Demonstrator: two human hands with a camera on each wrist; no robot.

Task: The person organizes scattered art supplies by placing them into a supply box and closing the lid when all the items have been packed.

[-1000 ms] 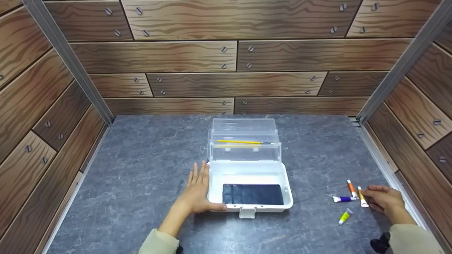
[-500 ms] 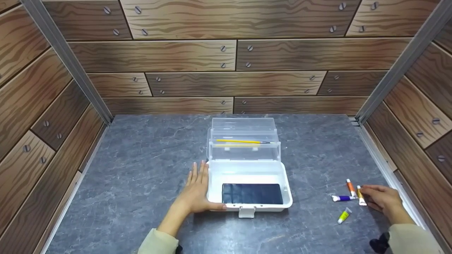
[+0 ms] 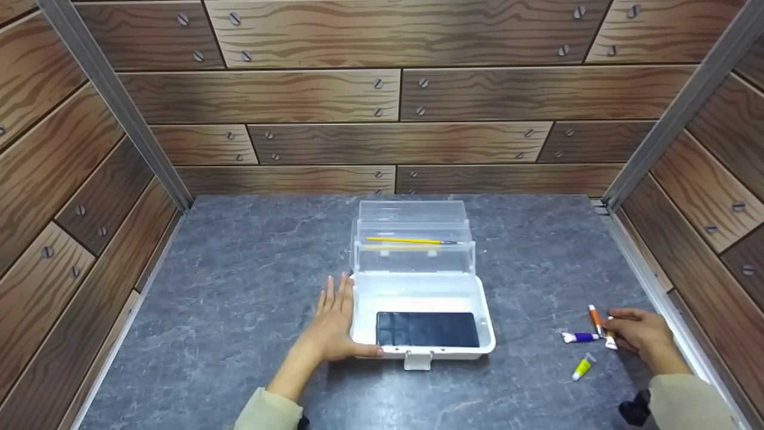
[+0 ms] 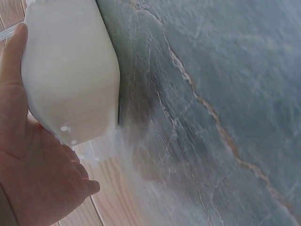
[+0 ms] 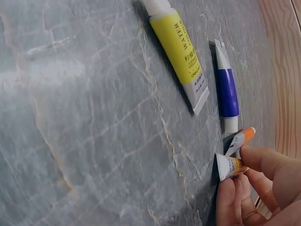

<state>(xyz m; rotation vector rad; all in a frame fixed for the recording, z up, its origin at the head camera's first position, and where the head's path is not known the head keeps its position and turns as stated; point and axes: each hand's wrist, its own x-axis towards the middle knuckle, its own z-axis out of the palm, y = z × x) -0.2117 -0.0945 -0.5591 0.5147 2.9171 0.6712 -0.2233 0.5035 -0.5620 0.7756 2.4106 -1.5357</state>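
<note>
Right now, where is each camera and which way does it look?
Head: on the person's head, facing forward and down at the white box and four paint tubes; left hand, right hand and sleeves show.
Left wrist: on that wrist, facing the box's outside and the tabletop; left hand shows.
Right wrist: on that wrist, facing the tubes; right hand shows, pinching the yellow-orange tube.
Shared by head and right wrist: all four tubes.

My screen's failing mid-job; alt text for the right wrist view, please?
The right hand pinches an ochre paint tube at the lower right. Close by it is an orange tube; a blue-violet tube and a bright yellow tube lie on the gray veined tabletop.
</note>
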